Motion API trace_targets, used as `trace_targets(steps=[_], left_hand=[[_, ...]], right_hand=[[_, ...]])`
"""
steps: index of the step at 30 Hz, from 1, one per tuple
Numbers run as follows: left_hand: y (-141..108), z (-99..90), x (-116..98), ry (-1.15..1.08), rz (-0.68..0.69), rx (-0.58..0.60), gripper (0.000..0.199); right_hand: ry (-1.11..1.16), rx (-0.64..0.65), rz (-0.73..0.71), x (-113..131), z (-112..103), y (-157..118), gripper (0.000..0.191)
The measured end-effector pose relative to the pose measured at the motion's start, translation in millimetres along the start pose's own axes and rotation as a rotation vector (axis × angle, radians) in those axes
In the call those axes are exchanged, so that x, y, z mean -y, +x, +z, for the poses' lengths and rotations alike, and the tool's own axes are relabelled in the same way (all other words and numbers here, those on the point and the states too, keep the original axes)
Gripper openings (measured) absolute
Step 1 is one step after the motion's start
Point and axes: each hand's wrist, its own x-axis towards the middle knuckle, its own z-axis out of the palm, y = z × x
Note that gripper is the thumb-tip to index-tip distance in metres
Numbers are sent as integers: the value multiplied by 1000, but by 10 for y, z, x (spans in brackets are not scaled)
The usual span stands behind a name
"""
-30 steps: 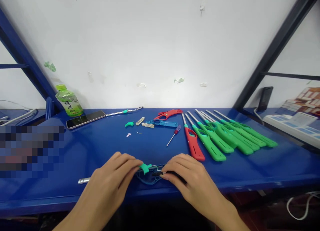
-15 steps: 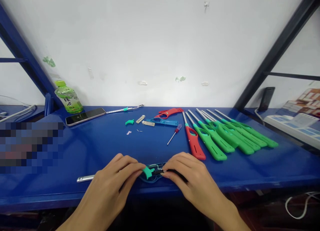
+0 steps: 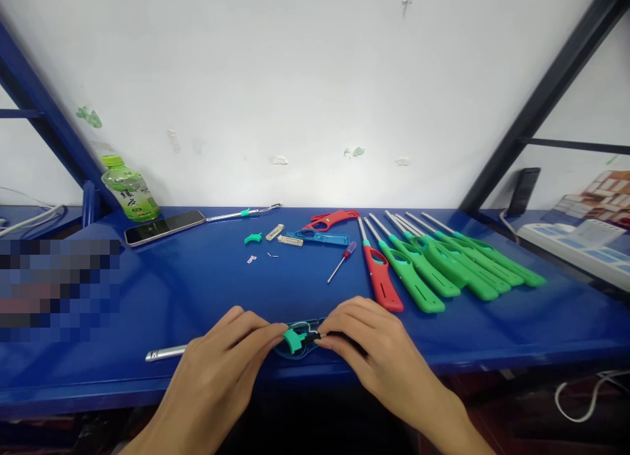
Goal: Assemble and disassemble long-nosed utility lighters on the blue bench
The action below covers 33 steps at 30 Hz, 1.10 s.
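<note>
At lower centre of the frame our left hand (image 3: 224, 355) and right hand (image 3: 377, 342) work over the blue lighter shell (image 3: 306, 353). Left fingertips pinch the green trigger (image 3: 294, 341), right ones the black rod (image 3: 310, 337). We should keep both aligned, the pale wire (image 3: 310, 325) clear.

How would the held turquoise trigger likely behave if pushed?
The held turquoise trigger probably feels light, being small and plastic-looking. It is likely stiff, its thick curved shape showing no sag. It might twist, since the left hand seems to pinch it at one side.
</note>
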Motion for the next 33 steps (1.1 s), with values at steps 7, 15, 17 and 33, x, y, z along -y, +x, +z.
trace_targets(steps=[7, 15, 17, 33], left_hand=[[35, -36, -24, 0, -38, -51, 20], [31, -1, -27, 5, 16, -9, 19], [13, 8, -29, 72, 43, 22, 23], [3, -52, -23, 190, 29, 90, 31]], right_hand=[[4, 4, 6, -10, 0, 11, 5], [-11, 3, 3, -2, -1, 2, 5], [-12, 5, 1, 2, -4, 4, 6], [-12, 14, 10, -2, -12, 3, 9]])
